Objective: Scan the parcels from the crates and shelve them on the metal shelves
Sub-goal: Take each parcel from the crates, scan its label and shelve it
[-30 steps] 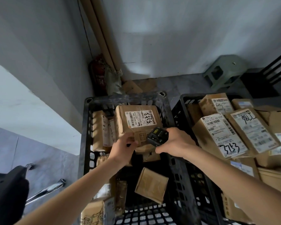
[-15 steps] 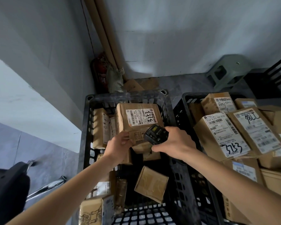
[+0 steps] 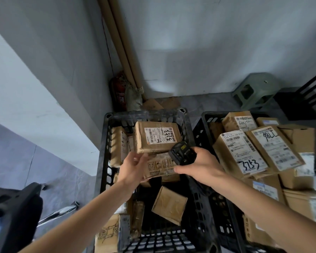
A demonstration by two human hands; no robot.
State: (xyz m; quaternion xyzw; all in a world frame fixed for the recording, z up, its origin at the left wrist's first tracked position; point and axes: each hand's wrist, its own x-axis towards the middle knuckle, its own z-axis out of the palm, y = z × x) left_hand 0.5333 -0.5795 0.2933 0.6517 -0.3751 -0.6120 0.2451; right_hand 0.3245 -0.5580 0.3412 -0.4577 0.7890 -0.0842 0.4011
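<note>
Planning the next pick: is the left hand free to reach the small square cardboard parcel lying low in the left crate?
Probably not yet: the left hand holds a brown cardboard parcel. Nothing covers the small square cardboard parcel.

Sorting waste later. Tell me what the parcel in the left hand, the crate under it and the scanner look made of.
Parcel: brown cardboard, matte, creased, under glossy clear tape.
Crate: black moulded plastic, dull, with lattice holes.
Scanner: black hard plastic, probably; slight sheen.

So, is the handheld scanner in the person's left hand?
No, the right hand grips the scanner, while the left hand holds the parcel.
</note>
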